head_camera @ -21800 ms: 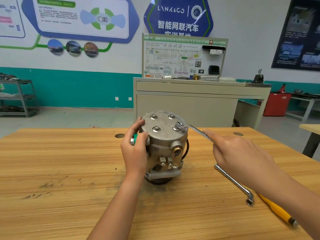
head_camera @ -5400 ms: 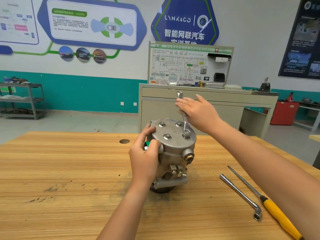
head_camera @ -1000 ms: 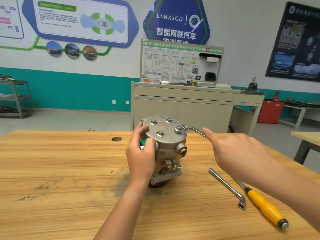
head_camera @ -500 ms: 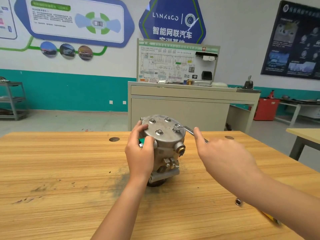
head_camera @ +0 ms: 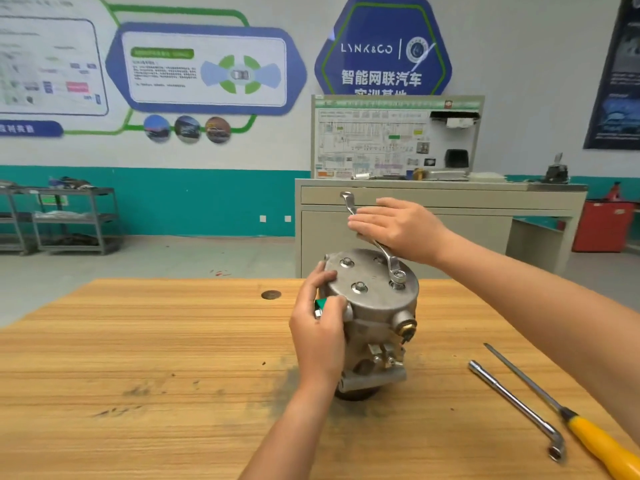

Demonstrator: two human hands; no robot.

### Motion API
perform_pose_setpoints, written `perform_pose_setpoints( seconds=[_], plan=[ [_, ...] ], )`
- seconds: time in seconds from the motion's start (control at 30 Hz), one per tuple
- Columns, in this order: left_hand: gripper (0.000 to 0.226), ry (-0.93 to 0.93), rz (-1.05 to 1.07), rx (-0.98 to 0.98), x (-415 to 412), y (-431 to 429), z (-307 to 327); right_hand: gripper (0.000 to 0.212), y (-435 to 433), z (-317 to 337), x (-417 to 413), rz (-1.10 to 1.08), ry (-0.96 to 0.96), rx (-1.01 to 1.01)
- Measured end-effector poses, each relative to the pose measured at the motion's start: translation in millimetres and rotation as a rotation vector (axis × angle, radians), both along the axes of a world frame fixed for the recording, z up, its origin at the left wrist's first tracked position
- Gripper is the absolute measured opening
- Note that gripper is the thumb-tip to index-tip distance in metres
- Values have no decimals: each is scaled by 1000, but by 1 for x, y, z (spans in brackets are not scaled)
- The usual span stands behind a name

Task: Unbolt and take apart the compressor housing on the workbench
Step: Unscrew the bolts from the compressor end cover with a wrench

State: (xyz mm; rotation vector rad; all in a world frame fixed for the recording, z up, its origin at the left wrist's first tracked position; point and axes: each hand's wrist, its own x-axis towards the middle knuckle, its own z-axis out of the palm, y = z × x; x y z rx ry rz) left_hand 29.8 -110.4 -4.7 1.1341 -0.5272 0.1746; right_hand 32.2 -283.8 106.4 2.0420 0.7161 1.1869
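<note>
1. The compressor (head_camera: 374,317) stands on end near the middle of the tabletop (head_camera: 138,358), its round bolted cover facing up and tilted a little toward me.
2. A wrench (head_camera: 377,247) has its ring end seated on the right-hand bolt (head_camera: 397,276). Its handle rises up and away. At least two more bolts show on the cover, all seated.
3. The left grip (head_camera: 320,336) is wrapped round the housing's left side, fingers on the cover rim and thumb by a green cap (head_camera: 321,303).
4. The right grip (head_camera: 398,226) lies on the wrench handle with fingers straight and flat, pushing rather than clasping. I cannot see the thumb.
5. A socket bar (head_camera: 516,407) and a screwdriver (head_camera: 588,441) lie side by side on the tabletop, well apart from the compressor, below the right forearm.
6. Risks, as I judge them:
   - With only a flat hand on the handle, the ring could ride up off the bolt head and round it, or the hand could slide onto the cover.
   - The compressor rests on a narrow base, so a hard sideways push could tip or spin it if the left grip loosens.
   - A freed bolt could roll off the tilted cover.
   - The forearm could sweep the two tools toward the edge.
</note>
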Motion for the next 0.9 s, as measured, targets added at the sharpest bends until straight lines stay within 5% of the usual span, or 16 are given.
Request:
perform_pose_setpoints(
  seconds=[0.07, 0.17, 0.23, 0.4, 0.63, 0.9],
  plan=[
    [32, 4, 0, -9, 2, 2, 0, 16, 5, 4, 1, -25, -70, 216],
    [32, 11, -4, -9, 3, 4, -1, 26, 4, 15, -17, -31, -309, 1071],
    [32, 3, -6, -8, 3, 3, 0, 32, 12, 17, -39, 27, -186, 1289],
    [33, -4, -7, 2, 1, 2, 0, 52, 42, -21, -108, -586, 199, 659],
    [34, -24, 33, 10, -1, 2, -3, 67, 56, -41, -146, -998, 247, 599],
    [33, -42, 64, 43, -3, -2, -3, 74, 81, -41, -138, -1083, 345, 489]
  ],
)
